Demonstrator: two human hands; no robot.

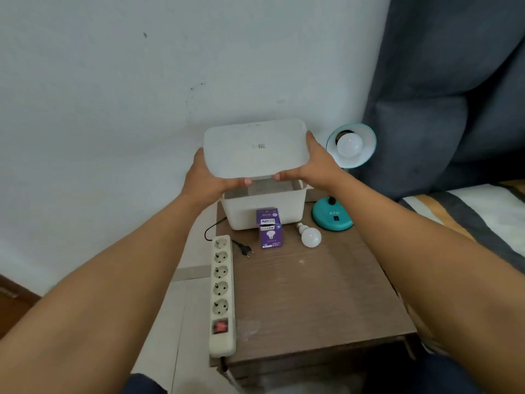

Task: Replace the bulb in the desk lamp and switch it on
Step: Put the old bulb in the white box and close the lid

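A teal desk lamp (332, 216) stands at the table's back right, its shade tipped toward me with a white bulb (350, 145) screwed in. A loose white bulb (310, 236) lies on the wooden table (312, 294) beside a purple bulb carton (270, 231). The lamp's black plug (246, 248) lies unplugged next to a white power strip (222, 294). My left hand (208, 177) and my right hand (315, 163) grip the two sides of a white box lid (255, 149), held tilted just above the open white box (264, 209).
The table stands in a corner against a pale wall. A grey padded headboard (454, 95) and a striped bed cover (468, 217) lie to the right. The power strip runs along the table's left edge, its red switch (220, 326) near me. Tiled floor shows at left.
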